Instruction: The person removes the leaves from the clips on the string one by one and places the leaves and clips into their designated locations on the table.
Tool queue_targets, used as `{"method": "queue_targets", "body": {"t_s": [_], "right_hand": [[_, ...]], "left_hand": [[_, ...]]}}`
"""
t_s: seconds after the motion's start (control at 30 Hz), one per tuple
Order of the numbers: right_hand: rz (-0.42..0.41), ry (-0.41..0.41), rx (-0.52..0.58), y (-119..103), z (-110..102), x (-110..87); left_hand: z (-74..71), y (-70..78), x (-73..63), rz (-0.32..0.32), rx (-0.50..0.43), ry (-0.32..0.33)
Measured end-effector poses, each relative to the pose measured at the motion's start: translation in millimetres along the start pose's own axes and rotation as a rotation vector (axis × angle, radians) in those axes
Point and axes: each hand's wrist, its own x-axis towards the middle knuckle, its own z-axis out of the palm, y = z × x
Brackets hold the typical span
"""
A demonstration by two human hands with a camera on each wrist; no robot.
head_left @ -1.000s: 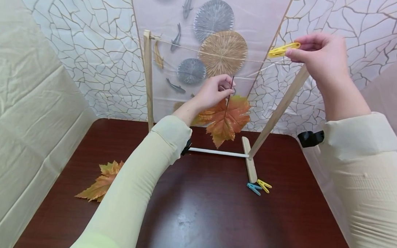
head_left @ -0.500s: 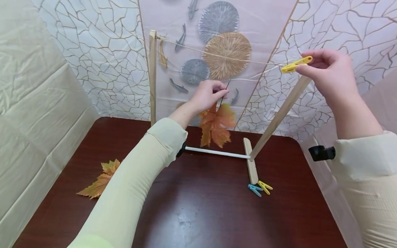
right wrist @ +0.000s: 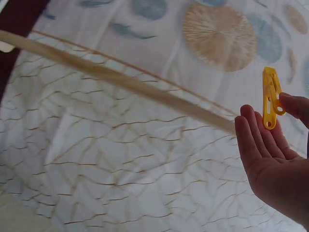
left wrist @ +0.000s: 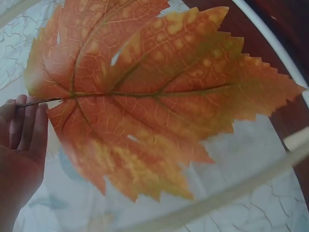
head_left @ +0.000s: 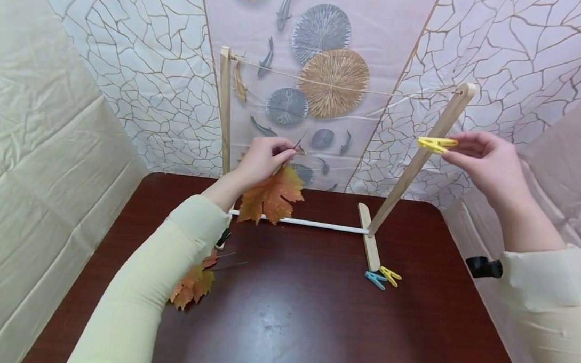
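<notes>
My left hand pinches the thin dark stem of an orange autumn leaf, which hangs below the fingers near the stand's left post. The left wrist view shows that leaf close up, its stem between thumb and fingers. In my right hand a yellow clothespin is pinched between thumb and fingers, in front of the stand's right post. The same clothespin shows in the right wrist view. Above both hands a thin string runs between the tops of the two posts.
More orange leaves lie on the dark table, partly behind the left sleeve. A blue clothespin and another yellow clothespin lie by the stand's right foot. A white rod joins the stand's bottom.
My left hand has moved left and down with the leaf, away from the string. My right hand has come down from the string with the yellow clothespin, uncovering the right post's top.
</notes>
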Motion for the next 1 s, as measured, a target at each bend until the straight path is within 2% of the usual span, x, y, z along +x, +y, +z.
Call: {"method": "queue_targets", "body": {"t_s": [0.17,0.33,0.43,0.57,0.83,1.0], "right_hand": [[0.049,-0.055,-0.101,30.3,5.5,-11.3],[0.094,-0.101,-0.116,65.2,11.7,-22.0],[0.101,-0.093,-0.116,88.9,16.3,-27.8],[0.108,-0.065,-0.123,117.6,22.7,-35.8],[0.152,-0.021,-0.120,158.5,45.3,-50.5],[0.201,-0.058,-0.163,183.9,58.5,-60.4]], "left_hand": [[-14.8,-23.3,-24.7,0.032,0.089,-0.021],[-31.5,-44.4,-52.8,0.007,0.153,-0.081],[-40.8,-55.4,-68.5,-0.029,0.176,-0.105],[-49.1,-71.7,-85.4,-0.041,0.206,-0.118],[-51.6,-110.1,-122.3,-0.089,0.244,-0.174],[-49.0,-131.3,-144.1,-0.125,0.304,-0.237]]}}
